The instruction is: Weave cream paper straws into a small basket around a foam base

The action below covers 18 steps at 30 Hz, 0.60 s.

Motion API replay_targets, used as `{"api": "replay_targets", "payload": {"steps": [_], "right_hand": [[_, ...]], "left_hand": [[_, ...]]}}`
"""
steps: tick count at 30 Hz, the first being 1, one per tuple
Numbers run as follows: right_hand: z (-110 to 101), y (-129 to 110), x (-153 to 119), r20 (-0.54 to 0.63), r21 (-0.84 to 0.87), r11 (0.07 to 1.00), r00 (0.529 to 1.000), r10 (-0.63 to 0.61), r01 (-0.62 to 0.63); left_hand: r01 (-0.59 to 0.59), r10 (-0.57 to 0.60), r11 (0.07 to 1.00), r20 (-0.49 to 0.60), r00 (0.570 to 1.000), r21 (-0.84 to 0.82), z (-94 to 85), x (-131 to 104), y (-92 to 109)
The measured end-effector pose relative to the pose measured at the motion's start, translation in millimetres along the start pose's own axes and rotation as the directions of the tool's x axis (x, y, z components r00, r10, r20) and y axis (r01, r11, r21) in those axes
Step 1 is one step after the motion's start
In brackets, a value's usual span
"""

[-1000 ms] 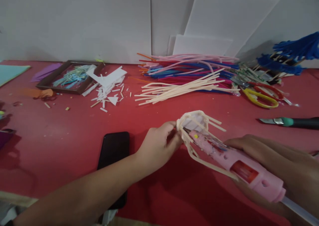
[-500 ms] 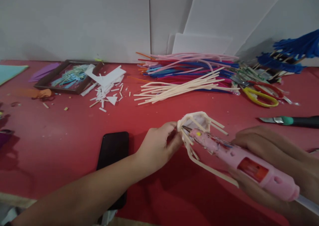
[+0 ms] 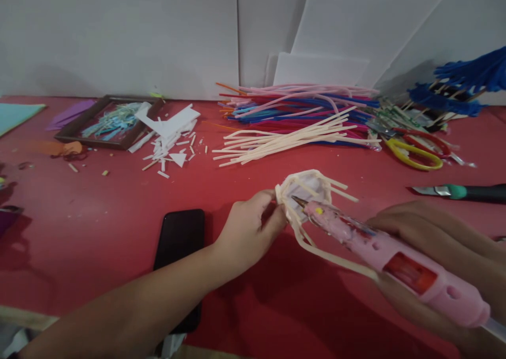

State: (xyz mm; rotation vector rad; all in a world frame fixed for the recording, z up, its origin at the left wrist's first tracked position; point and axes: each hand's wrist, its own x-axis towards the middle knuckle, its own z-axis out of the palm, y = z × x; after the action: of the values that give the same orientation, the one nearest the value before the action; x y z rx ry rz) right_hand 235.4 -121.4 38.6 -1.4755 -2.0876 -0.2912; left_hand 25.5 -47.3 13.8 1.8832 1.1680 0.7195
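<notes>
Between thumb and fingers, my left hand [image 3: 249,230] pinches the left rim of a small cream-coloured piece [image 3: 322,184], built of bent strips around a white inner surface. Loose strip ends stick out to its right, and one long strip [image 3: 336,258] curves down toward my right hand. My right hand [image 3: 438,248] is wrapped round a pink glue gun [image 3: 411,269]. The gun's metal tip lies over the inside of the piece, near its left part; whether it touches cannot be told.
A black phone [image 3: 179,238] lies beside my left forearm. Behind are cream strips [image 3: 276,140], coloured strips [image 3: 292,98], white scraps [image 3: 174,127] and a brown frame [image 3: 67,135]. Scissors [image 3: 419,158] and a green-and-black cutter [image 3: 458,191] lie at the right.
The cream piece has tilted and shifted slightly up and left with my left fingers. The glue gun has moved a little down and right, its tip now away from the rim.
</notes>
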Motion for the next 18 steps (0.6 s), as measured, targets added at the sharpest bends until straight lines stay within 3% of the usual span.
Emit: {"api": "replay_targets", "payload": {"steps": [10,18], "right_hand": [[4.8,14.9,-1.1,0.034,0.121,0.985,0.992,-0.124,0.119],[3.7,4.8,-0.2,0.023,0.138,0.990,1.000,-0.003,0.000]], "left_hand": [[-0.008,0.008,1.000,0.014,1.000,0.020,1.4,-0.6,1.4],[-0.034,0.033,0.999,0.029,0.999,0.013,2.7,-1.1,-0.6]]}}
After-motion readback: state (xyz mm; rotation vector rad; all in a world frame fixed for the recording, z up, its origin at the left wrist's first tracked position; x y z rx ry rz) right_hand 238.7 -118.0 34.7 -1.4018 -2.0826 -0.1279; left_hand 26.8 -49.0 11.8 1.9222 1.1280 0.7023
